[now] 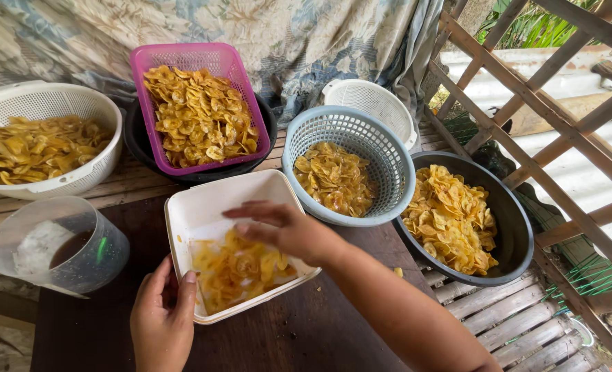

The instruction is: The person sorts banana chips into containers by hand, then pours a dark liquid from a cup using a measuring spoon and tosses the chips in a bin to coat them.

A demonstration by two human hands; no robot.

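Note:
A white square tub [203, 207] sits on a dark wooden board and holds yellow fried chips [234, 272] in its near half. My left hand [163, 317] rests against the tub's near left corner, fingers on its rim. My right hand [285, 227] hovers over the tub, fingers spread and slightly blurred, just above the chips. I cannot tell whether it holds any chips.
A grey-blue basket [382, 148] of chips stands right of the tub, a black basin [516, 234] of chips further right. Behind are a pink basket [182, 58], a white colander [51, 100] and an empty white colander [375, 100]. A clear jug [58, 244] with dark liquid stands left.

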